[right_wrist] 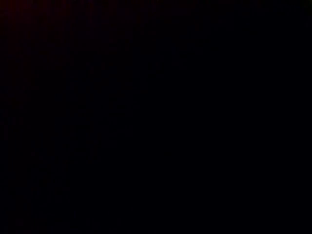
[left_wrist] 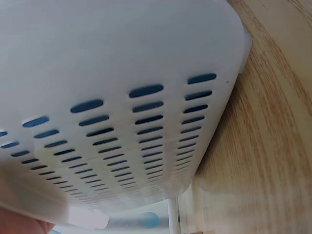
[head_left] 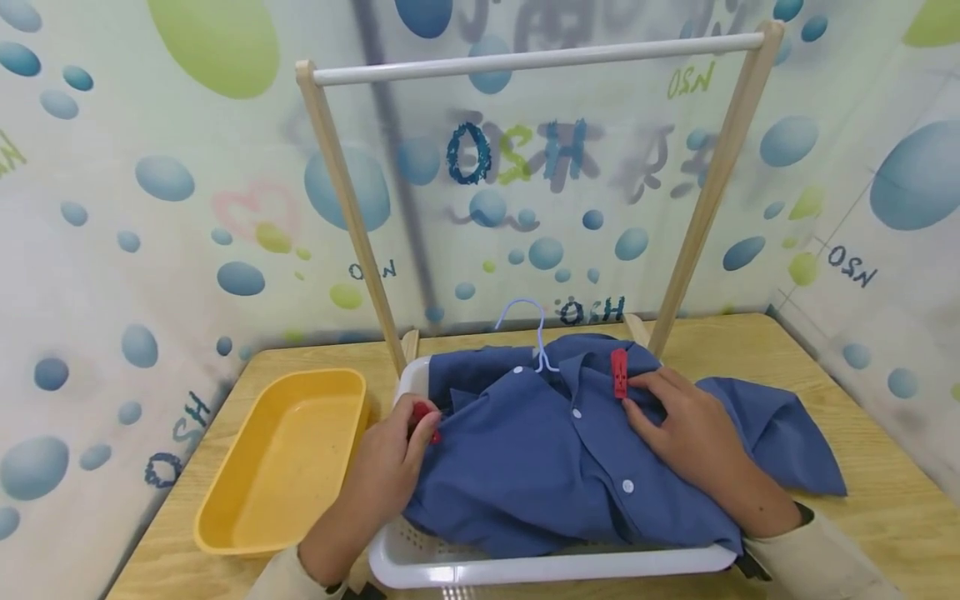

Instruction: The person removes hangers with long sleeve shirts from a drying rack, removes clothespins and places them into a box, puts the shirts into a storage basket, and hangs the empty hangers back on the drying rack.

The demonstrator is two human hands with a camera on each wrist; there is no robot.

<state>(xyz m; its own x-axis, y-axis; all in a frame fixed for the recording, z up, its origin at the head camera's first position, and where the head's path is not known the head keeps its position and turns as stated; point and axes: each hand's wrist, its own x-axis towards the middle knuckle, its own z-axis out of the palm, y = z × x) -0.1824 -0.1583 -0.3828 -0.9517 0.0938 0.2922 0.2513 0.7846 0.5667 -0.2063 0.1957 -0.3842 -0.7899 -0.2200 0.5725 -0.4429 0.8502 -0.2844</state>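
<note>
A blue buttoned shirt lies bunched over a white basket, and the pale blue hook of a hanger rises from its collar. At the shirt's left side my left hand holds a red clothespin, partly hidden by the fingers. My right hand rests over the shirt's right side, pinching another red clothespin between thumb and fingers. The left wrist view shows the basket's slotted wall and a sliver of finger. The right wrist view is black.
A yellow tray sits left of the basket on the wooden table. Behind the basket stands a wooden rack with a white crossbar. One sleeve spills over the basket's right side. A patterned wall backs the table.
</note>
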